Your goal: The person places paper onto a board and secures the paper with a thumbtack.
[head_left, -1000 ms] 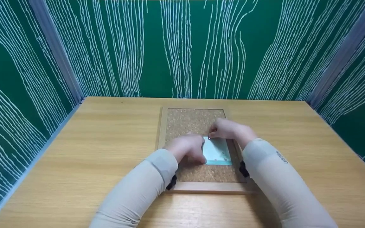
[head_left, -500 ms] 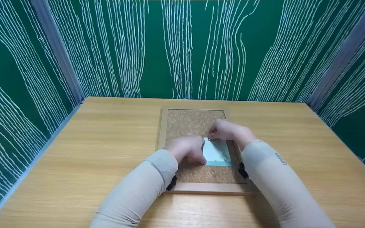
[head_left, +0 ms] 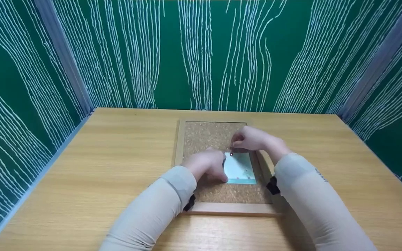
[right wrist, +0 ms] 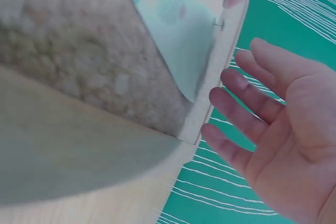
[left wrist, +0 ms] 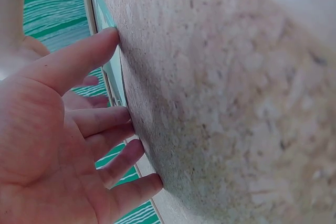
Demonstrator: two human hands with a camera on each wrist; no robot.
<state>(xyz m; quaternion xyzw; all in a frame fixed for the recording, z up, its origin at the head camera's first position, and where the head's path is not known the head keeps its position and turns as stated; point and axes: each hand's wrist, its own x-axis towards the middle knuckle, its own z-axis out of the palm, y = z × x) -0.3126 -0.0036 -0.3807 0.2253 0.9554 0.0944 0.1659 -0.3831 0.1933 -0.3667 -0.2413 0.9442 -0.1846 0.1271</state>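
Note:
A pale mint-green note (head_left: 240, 167) with small printed figures lies on a wood-framed cork board (head_left: 206, 134). Near its far left corner stands a small push pin (head_left: 231, 154), whose thin shaft (right wrist: 219, 24) also shows in the right wrist view. My left hand (head_left: 206, 162) rests along the note's left edge, thumb tip at the near corner. In the left wrist view, its fairly straight fingers (left wrist: 107, 119) touch the board. Just beyond the pin, my right hand (head_left: 253, 138) hovers with loosely bent fingers. Nothing sits between those fingers (right wrist: 236, 119) in the right wrist view.
The board lies on a light wooden table (head_left: 124, 146), its raised frame (head_left: 236, 208) all around the cork. Green walls with white wavy lines (head_left: 173, 52) enclose the table at the back and both sides.
My right hand has let go of the push pin and lifted slightly away to the right, so the pin now shows on the note. My left hand stays in place.

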